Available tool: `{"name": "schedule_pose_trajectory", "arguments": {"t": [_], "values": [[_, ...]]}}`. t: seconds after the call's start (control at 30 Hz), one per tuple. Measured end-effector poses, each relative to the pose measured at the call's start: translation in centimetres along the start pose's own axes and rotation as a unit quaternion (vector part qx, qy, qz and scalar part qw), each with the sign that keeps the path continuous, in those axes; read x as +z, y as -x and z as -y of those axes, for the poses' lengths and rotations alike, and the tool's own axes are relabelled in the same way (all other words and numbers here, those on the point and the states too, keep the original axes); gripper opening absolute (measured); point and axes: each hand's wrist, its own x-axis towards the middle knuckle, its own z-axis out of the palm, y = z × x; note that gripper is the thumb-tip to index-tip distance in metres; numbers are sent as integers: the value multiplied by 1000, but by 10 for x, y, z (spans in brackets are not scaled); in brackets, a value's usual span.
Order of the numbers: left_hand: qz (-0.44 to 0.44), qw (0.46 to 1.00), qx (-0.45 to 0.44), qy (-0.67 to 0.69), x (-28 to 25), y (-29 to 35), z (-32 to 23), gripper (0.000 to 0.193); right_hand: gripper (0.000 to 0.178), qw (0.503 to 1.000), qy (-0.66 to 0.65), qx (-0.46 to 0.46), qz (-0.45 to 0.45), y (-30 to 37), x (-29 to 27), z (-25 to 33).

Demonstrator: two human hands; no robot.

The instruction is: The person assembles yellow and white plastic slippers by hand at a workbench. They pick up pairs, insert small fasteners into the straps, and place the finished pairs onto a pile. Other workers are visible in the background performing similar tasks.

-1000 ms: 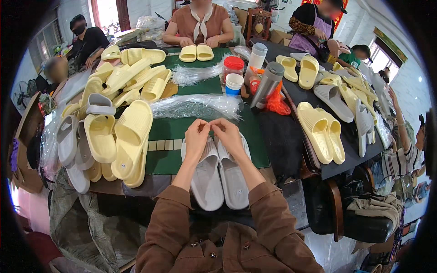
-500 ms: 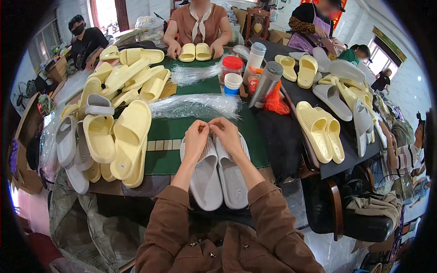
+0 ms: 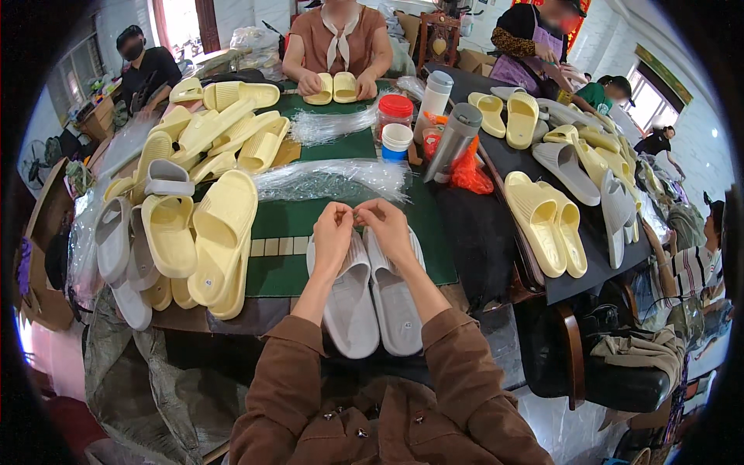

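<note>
A pair of grey slippers (image 3: 353, 314) lies side by side before me at the front edge of the table, toes pointing away. Above their straps, my left hand (image 3: 334, 232) and my right hand (image 3: 385, 229) meet with thumbs and forefingers pinched. Whatever sits between the fingertips is too small to make out. Just beyond my hands rests a bundle of thin clear plastic strands (image 3: 333, 180) on the green mat (image 3: 275, 285). To the left of the grey pair, large yellow slippers (image 3: 225, 240) lean together beside a heap of yellow and grey ones.
Behind the strands stand a red-lidded jar (image 3: 394, 110), a white and blue cup (image 3: 396, 141) and a grey flask (image 3: 457, 139). More slippers (image 3: 542, 225) cover the dark table on the right. Opposite, a co-worker holds a yellow pair (image 3: 332, 87).
My fingertips have shifted slightly while staying pinched above the grey slippers. Across the table, the co-worker's hands have moved in over the yellow pair.
</note>
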Motion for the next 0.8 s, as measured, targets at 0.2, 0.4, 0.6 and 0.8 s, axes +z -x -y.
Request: {"name": "schedule_pose_trajectory", "arguments": {"t": [0.2, 0.4, 0.6, 0.8], "values": [[52, 999, -5, -5, 1, 3, -9, 10, 15, 999, -35, 11, -21, 2, -5, 5], [67, 997, 18, -44, 0, 4, -6, 11, 17, 996, -55, 24, -68, 2, -6, 9], [-12, 997, 32, -62, 3, 5, -10, 10, 16, 962, -253, 92, -34, -3, -14, 18], [-65, 969, 168, -166, 6, 7, 6, 35, 13, 947, -306, 31, -93, -2, -14, 16]]}}
